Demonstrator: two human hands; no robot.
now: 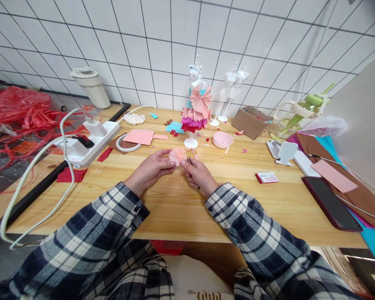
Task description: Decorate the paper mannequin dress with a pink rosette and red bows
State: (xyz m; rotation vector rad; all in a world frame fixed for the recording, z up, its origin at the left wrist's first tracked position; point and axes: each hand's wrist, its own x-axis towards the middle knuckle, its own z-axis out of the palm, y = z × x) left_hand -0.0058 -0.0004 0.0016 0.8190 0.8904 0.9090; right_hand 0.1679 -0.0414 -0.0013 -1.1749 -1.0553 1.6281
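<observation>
My left hand [153, 168] is closed on a pleated pink paper piece [177, 156], fanned out like a rosette. My right hand [200, 174] pinches the same piece at its right edge. A thin dark pointed tool [189, 160], tweezers or small scissors, also sits in its fingers; which one I cannot tell. Beyond my hands a small white dress-form stand [191, 143] stands upright, dressed in tiers of red, magenta and pink paper [196, 114]. A larger pink paper fan [201, 100] is on its upper part.
Around the stand lie a pink bowl [223, 140], pink paper [139, 136], a tape roll [128, 142] and paper scraps. Left is a power strip [90, 143] with cables. A cardboard box [251, 122], bottle [300, 114], phone stand [286, 153] and phone [331, 203] are on the right.
</observation>
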